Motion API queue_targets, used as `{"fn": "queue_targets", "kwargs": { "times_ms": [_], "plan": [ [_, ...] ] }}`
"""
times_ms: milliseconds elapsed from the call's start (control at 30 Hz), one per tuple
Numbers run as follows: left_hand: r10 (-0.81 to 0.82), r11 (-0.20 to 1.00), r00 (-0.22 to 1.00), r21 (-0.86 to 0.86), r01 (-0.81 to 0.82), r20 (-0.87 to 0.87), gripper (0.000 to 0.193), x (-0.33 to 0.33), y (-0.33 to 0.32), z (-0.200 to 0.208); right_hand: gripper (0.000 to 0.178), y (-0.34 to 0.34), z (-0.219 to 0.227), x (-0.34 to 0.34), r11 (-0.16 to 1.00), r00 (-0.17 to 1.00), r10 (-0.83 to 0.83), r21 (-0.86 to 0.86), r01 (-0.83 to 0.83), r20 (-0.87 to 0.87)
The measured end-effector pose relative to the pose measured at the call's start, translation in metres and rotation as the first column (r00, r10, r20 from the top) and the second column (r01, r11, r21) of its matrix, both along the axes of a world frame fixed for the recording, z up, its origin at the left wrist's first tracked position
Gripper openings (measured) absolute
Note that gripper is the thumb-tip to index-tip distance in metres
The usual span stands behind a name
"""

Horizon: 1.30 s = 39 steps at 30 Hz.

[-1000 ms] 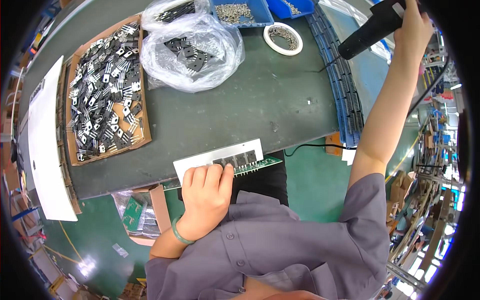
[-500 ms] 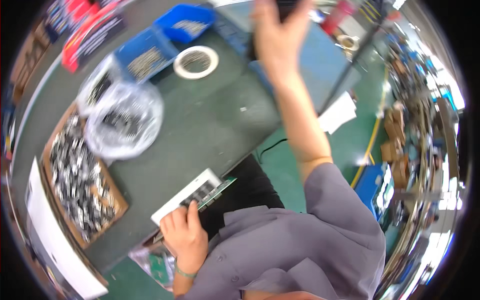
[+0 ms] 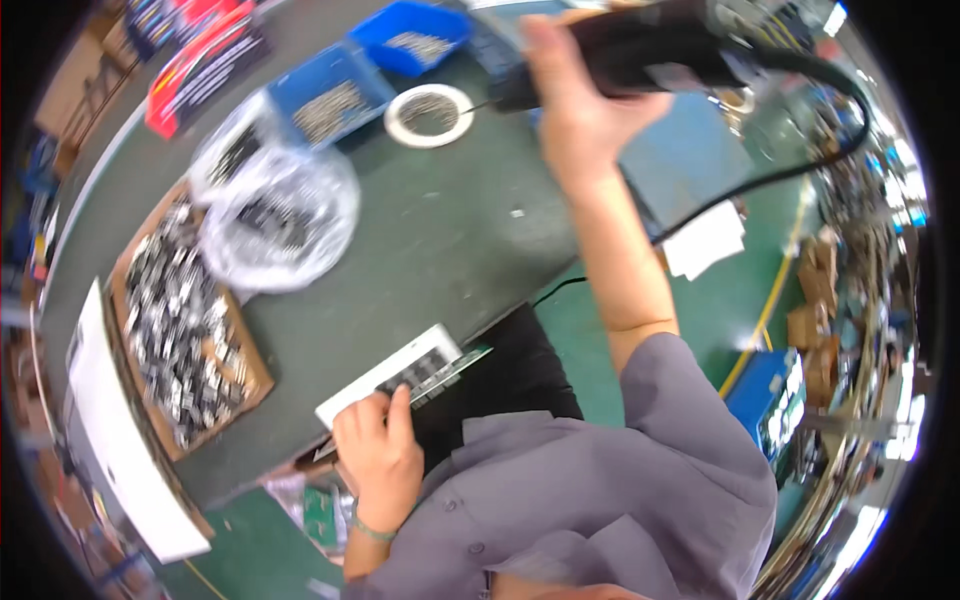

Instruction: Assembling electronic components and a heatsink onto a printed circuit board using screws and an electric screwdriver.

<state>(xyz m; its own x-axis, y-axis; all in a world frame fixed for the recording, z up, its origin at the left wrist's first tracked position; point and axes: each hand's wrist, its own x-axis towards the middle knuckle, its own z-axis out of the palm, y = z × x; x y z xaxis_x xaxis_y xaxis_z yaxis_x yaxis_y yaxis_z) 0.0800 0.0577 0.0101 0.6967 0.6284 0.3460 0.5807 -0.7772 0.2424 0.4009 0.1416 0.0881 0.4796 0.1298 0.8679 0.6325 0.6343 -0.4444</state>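
My right hand (image 3: 585, 135) is closed around a black corded electric screwdriver (image 3: 650, 50) over the far side of the bench. Its thin bit reaches the edge of a round white dish (image 3: 394, 122) that holds small screws or pins; whether it touches any cannot be made out. At the near bench edge my left hand (image 3: 380, 455) grips a white panel (image 3: 345, 402). A green circuit board (image 3: 474, 358) with dark parts lies along that panel, and my left fingers rest on the two.
Small metal parts fill two blue bins (image 3: 375, 92) (image 3: 405, 22) at the back. Clear plastic bags (image 3: 325, 245) of dark parts stand left of centre, beside a cardboard box (image 3: 262, 385) of metal pieces. The screwdriver's black cable (image 3: 770, 178) loops to the right, above white papers (image 3: 705, 243).
My right hand has turned, bringing the screwdriver into view with its bit at the dish. The view has shifted slightly; my left hand still holds the panel and board.
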Motion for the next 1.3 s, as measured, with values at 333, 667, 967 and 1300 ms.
{"fn": "queue_targets", "kwargs": {
  "times_ms": [333, 667, 967, 1300],
  "plan": [
    [0.032, 0.999, 0.999, 0.018, -0.032, 0.005, 0.032, -0.005, -0.001, -0.001, 0.04, 0.038, -0.023, -0.013, 0.959, 0.966, 0.253, 0.141, -0.244, -0.048],
    [0.02, 1.0, 1.0, 0.012, -0.02, 0.016, 0.032, -0.005, 0.001, -0.001, 0.042, 0.044, -0.023, -0.014, 0.951, 0.957, 0.288, 0.13, -0.281, -0.041],
    [0.051, 0.998, 0.999, 0.031, -0.051, 0.019, 0.031, -0.005, 0.001, 0.002, 0.031, -0.009, 0.004, -0.012, 0.884, 0.881, 0.466, 0.086, -0.46, -0.08],
    [0.159, 0.985, 0.981, 0.051, -0.166, 0.115, 0.027, -0.001, -0.001, -0.011, 0.03, -0.065, 0.024, -0.053, 0.496, 0.348, 0.808, 0.231, -0.837, -0.476]
  ]
}}
